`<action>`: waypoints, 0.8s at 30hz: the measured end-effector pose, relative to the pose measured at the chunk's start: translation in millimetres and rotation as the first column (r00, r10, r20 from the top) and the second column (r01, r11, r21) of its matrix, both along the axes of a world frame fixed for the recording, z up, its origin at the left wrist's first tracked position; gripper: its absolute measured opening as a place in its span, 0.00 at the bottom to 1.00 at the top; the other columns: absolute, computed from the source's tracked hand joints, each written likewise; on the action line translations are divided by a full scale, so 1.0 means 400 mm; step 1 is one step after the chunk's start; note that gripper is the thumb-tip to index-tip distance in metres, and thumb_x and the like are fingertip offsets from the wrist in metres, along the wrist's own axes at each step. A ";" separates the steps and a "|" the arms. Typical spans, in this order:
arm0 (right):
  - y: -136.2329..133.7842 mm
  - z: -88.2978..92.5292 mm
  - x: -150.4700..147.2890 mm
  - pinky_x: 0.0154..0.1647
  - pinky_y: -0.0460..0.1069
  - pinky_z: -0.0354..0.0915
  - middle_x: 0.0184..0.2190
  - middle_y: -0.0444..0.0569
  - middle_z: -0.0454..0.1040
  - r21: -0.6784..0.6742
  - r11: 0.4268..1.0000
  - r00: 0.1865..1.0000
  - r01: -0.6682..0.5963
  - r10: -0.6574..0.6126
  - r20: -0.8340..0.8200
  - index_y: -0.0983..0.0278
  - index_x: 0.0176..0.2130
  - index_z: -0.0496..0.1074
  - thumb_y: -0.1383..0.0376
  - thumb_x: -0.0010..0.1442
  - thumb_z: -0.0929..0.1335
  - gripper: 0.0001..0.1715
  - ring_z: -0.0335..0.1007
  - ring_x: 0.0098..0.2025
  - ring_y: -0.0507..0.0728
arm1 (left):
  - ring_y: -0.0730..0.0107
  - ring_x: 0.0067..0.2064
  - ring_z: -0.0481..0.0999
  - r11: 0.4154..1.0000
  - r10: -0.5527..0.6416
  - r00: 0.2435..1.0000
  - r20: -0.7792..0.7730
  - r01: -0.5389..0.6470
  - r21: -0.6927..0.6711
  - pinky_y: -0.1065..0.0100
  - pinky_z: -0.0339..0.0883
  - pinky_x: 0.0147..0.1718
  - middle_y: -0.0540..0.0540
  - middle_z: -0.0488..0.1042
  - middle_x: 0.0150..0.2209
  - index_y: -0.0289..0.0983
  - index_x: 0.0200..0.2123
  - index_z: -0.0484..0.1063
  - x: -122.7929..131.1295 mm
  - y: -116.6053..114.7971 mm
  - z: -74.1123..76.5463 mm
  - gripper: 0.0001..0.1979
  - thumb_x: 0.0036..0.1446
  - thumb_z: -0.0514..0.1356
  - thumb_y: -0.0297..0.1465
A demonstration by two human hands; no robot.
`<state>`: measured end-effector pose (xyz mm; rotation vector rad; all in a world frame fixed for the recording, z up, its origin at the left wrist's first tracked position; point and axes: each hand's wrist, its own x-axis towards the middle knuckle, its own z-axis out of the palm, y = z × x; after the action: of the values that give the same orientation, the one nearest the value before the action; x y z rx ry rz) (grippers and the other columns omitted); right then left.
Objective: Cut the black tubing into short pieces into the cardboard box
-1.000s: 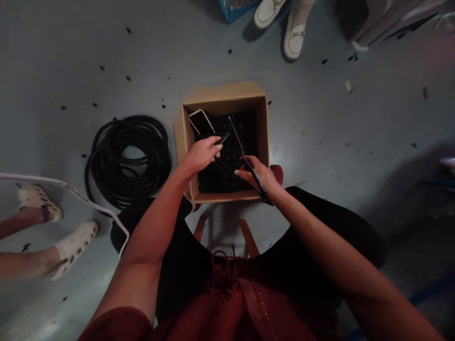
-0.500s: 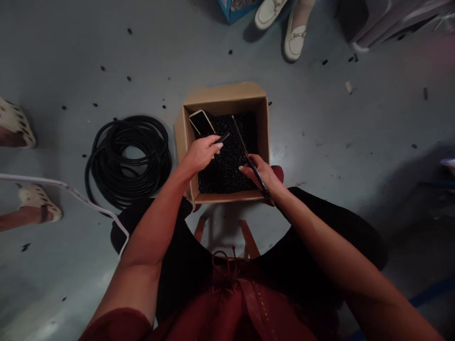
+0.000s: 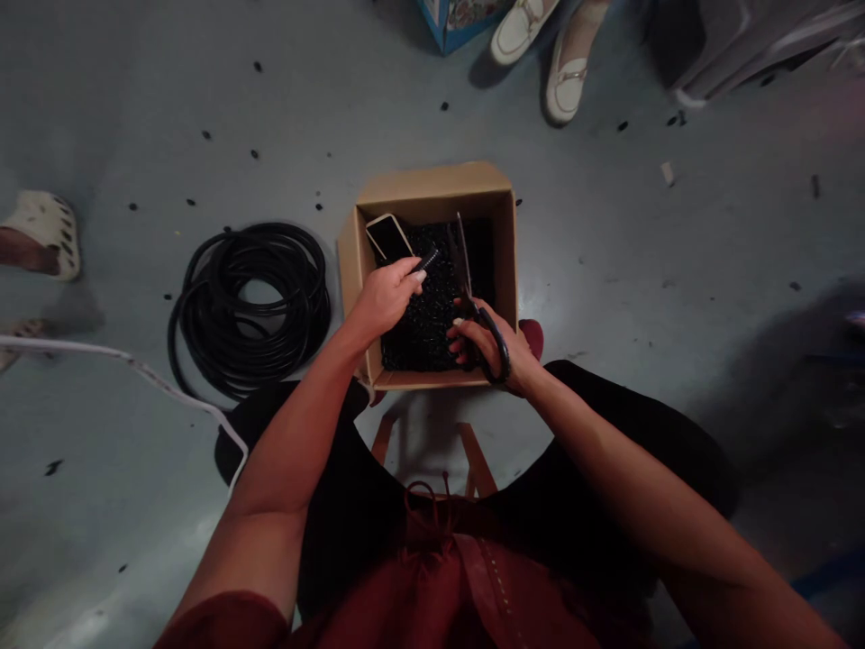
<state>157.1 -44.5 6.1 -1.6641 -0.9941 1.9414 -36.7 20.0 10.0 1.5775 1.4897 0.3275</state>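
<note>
My left hand (image 3: 388, 293) is closed on a short black ribbed strip (image 3: 428, 260), whose end sticks out past my fingertips. My right hand (image 3: 490, 338) grips a pair of black-handled scissors (image 3: 462, 261), blades pointing away from me and parted. Both hands are over an open cardboard box (image 3: 432, 185) between my knees. Inside lies a mass of small black pieces (image 3: 423, 329), too small to make out singly. A phone-like dark rectangle with a pale rim (image 3: 390, 238) rests in the box's far left corner.
A coil of black hose or cable (image 3: 250, 306) lies on the floor left of the box. A white cord (image 3: 155, 368) crosses at the left. Another person's white shoes (image 3: 566, 86) and a blue box (image 3: 456, 22) are at the top. Small black bits dot the floor.
The scissors have turned in my right hand and their blades have parted. My left hand keeps hold of the strip. The whole view has shifted slightly.
</note>
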 end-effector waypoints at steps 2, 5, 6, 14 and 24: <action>-0.004 0.008 -0.006 0.26 0.47 0.68 0.33 0.44 0.72 -0.007 1.000 0.998 0.001 -0.001 -0.057 0.60 0.60 0.59 0.54 0.61 0.65 0.30 0.70 0.27 0.51 | 0.72 0.33 0.70 1.000 0.011 1.000 -0.006 -0.011 0.009 0.70 0.63 0.34 0.48 0.75 0.32 0.34 0.42 0.75 -0.002 -0.001 0.007 0.14 0.64 0.50 0.32; -0.004 0.008 -0.010 0.22 0.46 0.63 0.26 0.39 0.67 0.003 0.998 0.998 -0.063 0.063 0.012 0.61 0.59 0.60 0.54 0.60 0.65 0.31 0.63 0.22 0.50 | 0.71 0.34 0.71 1.000 0.013 1.000 -0.025 -0.012 0.026 0.69 0.63 0.36 0.47 0.75 0.32 0.34 0.43 0.76 -0.007 -0.003 0.019 0.15 0.64 0.50 0.32; -0.002 0.005 -0.011 0.21 0.46 0.61 0.24 0.38 0.65 0.007 0.997 0.995 -0.079 0.079 0.062 0.61 0.58 0.61 0.54 0.59 0.66 0.31 0.61 0.21 0.50 | 0.70 0.35 0.72 0.999 0.015 0.999 -0.035 -0.013 0.034 0.69 0.64 0.37 0.47 0.76 0.33 0.34 0.44 0.76 -0.008 -0.004 0.023 0.16 0.64 0.50 0.32; 0.004 0.014 -0.010 0.26 0.49 0.62 0.22 0.38 0.65 0.093 0.988 0.982 -0.125 0.110 0.152 0.62 0.61 0.61 0.57 0.58 0.65 0.33 0.63 0.22 0.52 | 0.64 0.44 0.75 0.996 0.023 0.991 -0.133 -0.011 0.094 0.64 0.66 0.46 0.42 0.79 0.41 0.33 0.51 0.74 -0.011 -0.010 0.034 0.18 0.66 0.50 0.33; 0.010 -0.012 -0.012 0.46 0.54 0.65 0.46 0.53 0.75 0.184 0.960 0.949 -0.212 0.157 0.274 0.61 0.52 0.62 0.53 0.56 0.67 0.26 0.72 0.44 0.59 | 0.64 0.42 0.77 0.995 0.082 0.989 -0.120 -0.075 0.063 0.64 0.66 0.45 0.45 0.79 0.37 0.37 0.47 0.74 -0.017 -0.011 0.032 0.12 0.64 0.54 0.32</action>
<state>152.4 -40.4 1.2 -1.7818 -1.4504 1.6832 -43.6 15.6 23.0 1.6127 1.6530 0.3265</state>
